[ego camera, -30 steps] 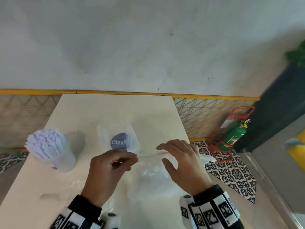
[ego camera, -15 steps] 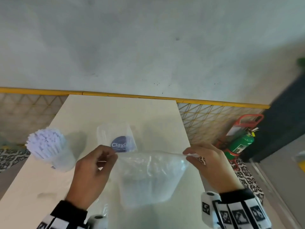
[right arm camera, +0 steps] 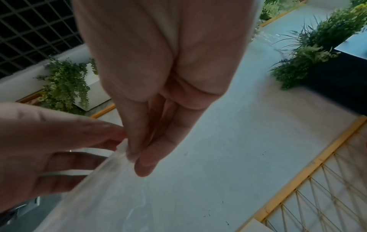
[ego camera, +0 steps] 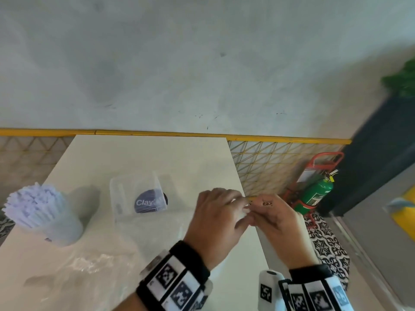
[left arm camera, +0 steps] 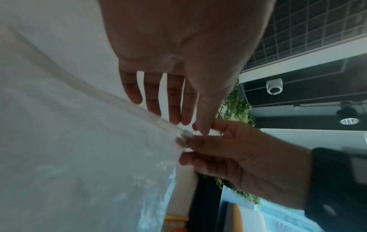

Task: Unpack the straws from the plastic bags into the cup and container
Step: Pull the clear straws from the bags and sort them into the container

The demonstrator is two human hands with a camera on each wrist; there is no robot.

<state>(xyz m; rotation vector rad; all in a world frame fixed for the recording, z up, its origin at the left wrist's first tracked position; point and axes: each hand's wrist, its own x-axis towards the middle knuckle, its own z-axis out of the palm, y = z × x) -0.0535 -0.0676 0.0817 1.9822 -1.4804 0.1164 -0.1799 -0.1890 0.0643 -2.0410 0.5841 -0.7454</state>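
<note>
Our fingertips meet at one corner of the clear plastic bag (left arm camera: pixel 83 157): right hand (ego camera: pixel 278 223) pinches the film between thumb and forefinger, fingers (right arm camera: pixel 147 163) narrow; left hand (ego camera: pixel 219 218) closes thumb and forefinger on the same edge, other fingers (left arm camera: pixel 152 97) straight and loose. From the pinch the bag hangs toward 7 o'clock, over the table (ego camera: pixel 139 153). Film reads thin, soft, slippery, nearly weightless; likely stretches before tearing, so we hold at the top seam, both layers. Whether this bag has straws in it, we cannot tell. Outward: empty square container (ego camera: pixel 137 196) at 9 o'clock of the hands, cup (ego camera: pixel 65 230) packed with pale straws (ego camera: pixel 33 203) further at 9, crumpled plastic (ego camera: pixel 94 263) at 7.
</note>
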